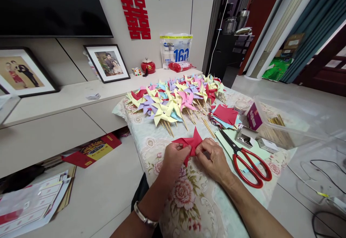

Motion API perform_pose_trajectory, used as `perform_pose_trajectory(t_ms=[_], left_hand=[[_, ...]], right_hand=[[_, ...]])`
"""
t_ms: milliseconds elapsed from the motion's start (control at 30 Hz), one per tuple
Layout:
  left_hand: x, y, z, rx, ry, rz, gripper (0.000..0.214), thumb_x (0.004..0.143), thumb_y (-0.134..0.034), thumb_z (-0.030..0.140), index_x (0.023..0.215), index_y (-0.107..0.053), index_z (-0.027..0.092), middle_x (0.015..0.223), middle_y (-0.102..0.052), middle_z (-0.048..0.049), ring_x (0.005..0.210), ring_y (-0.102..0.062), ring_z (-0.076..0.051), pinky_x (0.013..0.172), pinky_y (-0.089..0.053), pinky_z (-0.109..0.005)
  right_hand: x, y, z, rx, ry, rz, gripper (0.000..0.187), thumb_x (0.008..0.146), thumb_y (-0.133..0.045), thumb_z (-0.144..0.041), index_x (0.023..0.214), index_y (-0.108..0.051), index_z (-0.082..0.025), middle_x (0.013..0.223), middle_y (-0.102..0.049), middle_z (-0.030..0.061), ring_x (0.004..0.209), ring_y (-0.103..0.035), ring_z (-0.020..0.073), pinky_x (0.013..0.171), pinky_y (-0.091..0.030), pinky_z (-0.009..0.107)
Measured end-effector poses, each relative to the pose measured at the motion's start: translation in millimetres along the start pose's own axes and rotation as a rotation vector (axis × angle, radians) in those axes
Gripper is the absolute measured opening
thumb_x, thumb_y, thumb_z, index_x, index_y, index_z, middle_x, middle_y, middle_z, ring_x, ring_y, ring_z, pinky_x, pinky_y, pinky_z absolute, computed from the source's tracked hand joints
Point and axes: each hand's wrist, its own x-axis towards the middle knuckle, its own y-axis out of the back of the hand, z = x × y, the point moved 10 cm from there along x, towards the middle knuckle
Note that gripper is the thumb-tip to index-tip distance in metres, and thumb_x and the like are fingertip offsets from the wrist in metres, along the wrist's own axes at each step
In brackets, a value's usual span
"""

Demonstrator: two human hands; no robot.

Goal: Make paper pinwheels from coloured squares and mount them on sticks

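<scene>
A metal bracelet (145, 217) on the left wrist sits closest to the lens, with both forearms reaching up over a floral tablecloth (189, 202). The left hand (173, 158) and right hand (213, 158) meet on a folded piece of red paper (192, 142). Both hands have their fingers curled and pressed together, the left pinching the paper's left flap and the right pinching its centre fold from the other side. The paper sits between the two sets of fingertips, touching both, and its pointed tips stand up at 12 o'clock from the knuckles. At 3 o'clock from the right hand, near it but not touching, red-handled scissors (250, 162) lie flat with their blades closed and pointing to 10 o'clock. At 12 o'clock, farther up the table, is a heap of paper pinwheels (173, 101) in yellow, pink, purple, blue and red, with wooden sticks poking out toward the hands. A stack of cut paper squares (225, 115) lies at 1 o'clock, and a clear plastic box (286, 122) stands at 2 o'clock. A framed photo (108, 63) leans against the wall at 11 o'clock.
</scene>
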Motion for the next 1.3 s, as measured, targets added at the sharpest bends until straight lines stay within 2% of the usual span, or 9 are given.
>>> perform_pose_trajectory(t_ms=[333, 533, 800, 1067, 1300], left_hand=[[-1.9, -2.3, 1.9, 0.017, 0.010, -0.023, 0.016, 0.060, -0.078, 0.024, 0.053, -0.068, 0.015, 0.048, -0.063, 0.0009, 0.042, -0.046, -0.008, 0.045, -0.034, -0.021], [-2.3, -3.8, 1.8, 0.032, 0.002, -0.043, 0.015, 0.060, -0.079, 0.026, 0.055, -0.071, 0.015, 0.052, -0.066, -0.0014, 0.045, -0.051, -0.010, 0.049, -0.039, -0.023], [-4.1, -5.4, 5.0, 0.080, -0.023, -0.046, 0.014, 0.063, -0.075, 0.024, 0.053, -0.070, 0.015, 0.054, -0.066, -0.0021, 0.047, -0.050, -0.011, 0.049, -0.039, -0.023], [-6.5, -6.2, 7.8, 0.162, -0.043, -0.030, 0.022, 0.061, -0.069, 0.022, 0.044, -0.057, 0.017, 0.043, -0.049, 0.0047, 0.041, -0.034, -0.007, 0.043, -0.024, -0.022], [-5.4, -8.0, 8.5, 0.191, -0.045, -0.053, 0.023, 0.061, -0.064, 0.025, 0.046, -0.047, 0.020, 0.043, -0.042, 0.0063, 0.042, -0.030, -0.007, 0.043, -0.024, -0.023]], right_hand=[[-0.5, -4.0, 8.0, -0.007, -0.065, -0.027, 0.019, 0.085, -0.052, -0.017, 0.066, -0.054, -0.021, 0.068, -0.057, 0.0013, 0.071, -0.052, 0.0187, 0.067, -0.035, 0.031], [0.0, -4.4, 10.1, -0.004, -0.080, -0.027, 0.019, 0.084, -0.051, -0.016, 0.065, -0.054, -0.021, 0.067, -0.057, 0.0012, 0.071, -0.051, 0.0188, 0.067, -0.035, 0.030], [-0.2, -4.6, 13.1, 0.015, -0.097, -0.022, 0.018, 0.082, -0.051, -0.016, 0.065, -0.052, -0.021, 0.066, -0.056, 0.0011, 0.071, -0.051, 0.0190, 0.067, -0.034, 0.031], [-0.5, -6.1, 14.6, 0.041, -0.107, -0.027, 0.018, 0.081, -0.051, -0.015, 0.064, -0.051, -0.021, 0.066, -0.055, 0.0008, 0.070, -0.051, 0.0187, 0.066, -0.034, 0.030], [-0.6, 0.4, 13.6, 0.095, -0.114, -0.006, 0.016, 0.083, -0.055, -0.021, 0.067, -0.058, -0.021, 0.070, -0.058, 0.0019, 0.073, -0.054, 0.0191, 0.068, -0.038, 0.031]])
